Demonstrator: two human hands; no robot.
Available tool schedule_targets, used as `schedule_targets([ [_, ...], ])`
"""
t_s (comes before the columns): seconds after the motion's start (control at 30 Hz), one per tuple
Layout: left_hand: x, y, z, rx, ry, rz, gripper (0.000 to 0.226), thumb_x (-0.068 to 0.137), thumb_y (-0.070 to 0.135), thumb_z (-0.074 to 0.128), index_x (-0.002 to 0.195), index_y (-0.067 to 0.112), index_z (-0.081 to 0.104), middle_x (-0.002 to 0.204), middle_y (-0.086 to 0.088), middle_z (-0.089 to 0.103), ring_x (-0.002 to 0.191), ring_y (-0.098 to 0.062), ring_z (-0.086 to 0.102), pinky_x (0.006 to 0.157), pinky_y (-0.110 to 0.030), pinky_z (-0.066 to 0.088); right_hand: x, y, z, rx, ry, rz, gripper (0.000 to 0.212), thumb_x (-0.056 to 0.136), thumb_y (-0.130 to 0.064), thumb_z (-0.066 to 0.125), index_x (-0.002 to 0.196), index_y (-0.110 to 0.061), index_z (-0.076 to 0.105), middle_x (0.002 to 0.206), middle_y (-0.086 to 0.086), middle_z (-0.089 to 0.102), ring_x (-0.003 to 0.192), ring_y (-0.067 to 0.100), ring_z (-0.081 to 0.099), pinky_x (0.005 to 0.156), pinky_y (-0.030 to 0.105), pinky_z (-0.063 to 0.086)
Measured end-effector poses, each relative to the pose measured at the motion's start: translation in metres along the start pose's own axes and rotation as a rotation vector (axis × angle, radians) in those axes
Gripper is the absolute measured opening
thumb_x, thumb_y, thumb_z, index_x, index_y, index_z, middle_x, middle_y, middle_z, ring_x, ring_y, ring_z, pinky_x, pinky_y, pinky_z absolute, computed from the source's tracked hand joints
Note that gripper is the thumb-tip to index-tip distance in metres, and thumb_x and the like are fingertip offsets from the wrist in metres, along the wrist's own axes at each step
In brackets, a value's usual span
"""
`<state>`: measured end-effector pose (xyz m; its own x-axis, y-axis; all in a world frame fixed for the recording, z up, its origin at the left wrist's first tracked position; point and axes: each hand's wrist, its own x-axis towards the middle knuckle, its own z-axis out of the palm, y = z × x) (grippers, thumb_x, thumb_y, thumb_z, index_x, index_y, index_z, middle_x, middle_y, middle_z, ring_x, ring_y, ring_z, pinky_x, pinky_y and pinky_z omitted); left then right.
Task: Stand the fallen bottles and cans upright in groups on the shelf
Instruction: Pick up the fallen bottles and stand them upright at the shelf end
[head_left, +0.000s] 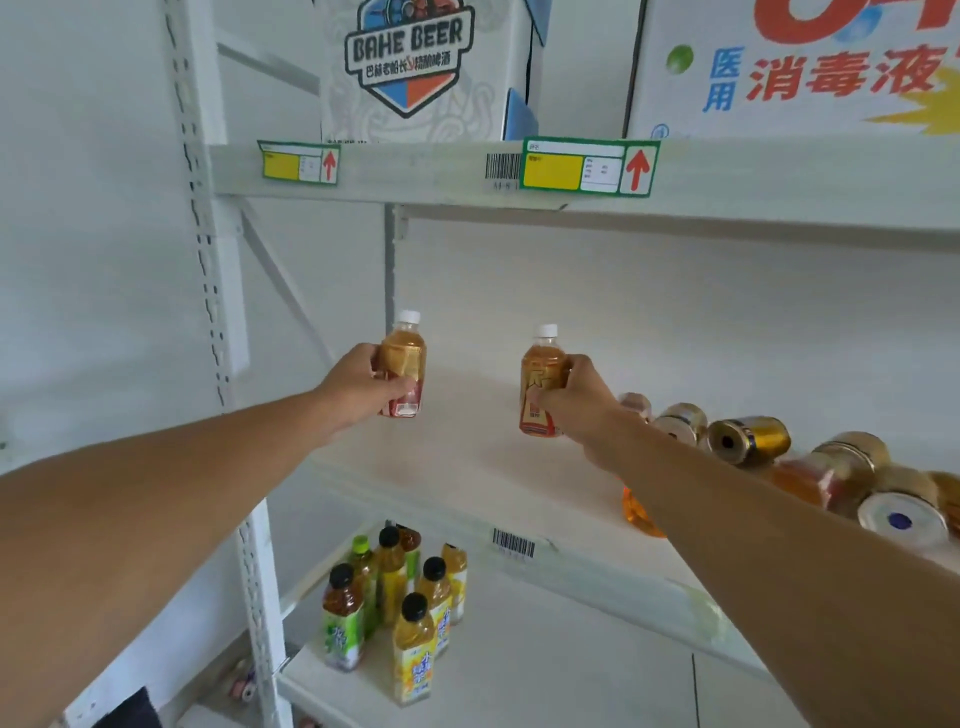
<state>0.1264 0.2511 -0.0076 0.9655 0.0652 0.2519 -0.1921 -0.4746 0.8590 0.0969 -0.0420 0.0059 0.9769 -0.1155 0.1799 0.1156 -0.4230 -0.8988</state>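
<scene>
The left hand (358, 387) was wrapped around a small bottle (402, 364) of amber drink with a white cap, held upright over the bare left part of the shelf (467, 457). The right hand (576, 400) gripped a second bottle (540, 384) of the same kind, also cap-up, well apart from the first and slightly nearer the camera. Both seemed to be carried upright so they could go straight down on their bases, probably as the start of a group at the open left end. Whether either base touched the board could not be told.

To the right lay the rest of the work: gold cans (748, 439) on their sides with their ends toward the camera, and at least one fallen bottle (810, 480) among them, partly hidden by the right forearm. They were crowded together, so they would likely roll if nudged.

The labels on the held bottles were orange and red, their print too blurred to read. On the lower shelf stood a tidy cluster of dark-capped tea bottles (410, 613) with yellow and green labels. Above, a carton (415, 67) read "BAHE BEER", and a second carton (810, 67) bore red Chinese characters for disinfectant. The upper shelf edge carried yellow price tags (587, 166) with red arrows and a barcode.
</scene>
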Motion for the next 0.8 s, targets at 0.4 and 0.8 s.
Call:
schedule_targets([
  [0.4, 0.038, -0.007, 0.053, 0.011, 0.077, -0.090, 0.050, 0.099, 0.019, 0.078, 0.143, 0.013, 0.055, 0.129, -0.002, 0.065, 0.121, -0.025, 0.065, 0.098, -0.041, 0.056, 0.094, 0.022, 0.046, 0.051, -0.137, 0.010, 0.048, 0.102, -0.005, 0.066, 0.139, -0.013, 0.038, 0.127, 0.008, 0.056, 0.113, 0.027, 0.060, 0.057, 0.026, 0.047],
  [0.8, 0.126, -0.052, 0.068, 0.031, -0.109, -0.024, 0.054, 0.105, 0.013, 0.068, 0.155, 0.014, 0.048, 0.153, -0.007, 0.059, 0.144, -0.026, 0.054, 0.121, -0.049, 0.044, 0.156, 0.058, 0.098, 0.172, -0.120, 0.032, 0.061, 0.100, -0.006, 0.070, 0.148, -0.024, 0.037, 0.125, -0.003, 0.061, 0.109, 0.015, 0.064, 0.081, 0.035, 0.059],
])
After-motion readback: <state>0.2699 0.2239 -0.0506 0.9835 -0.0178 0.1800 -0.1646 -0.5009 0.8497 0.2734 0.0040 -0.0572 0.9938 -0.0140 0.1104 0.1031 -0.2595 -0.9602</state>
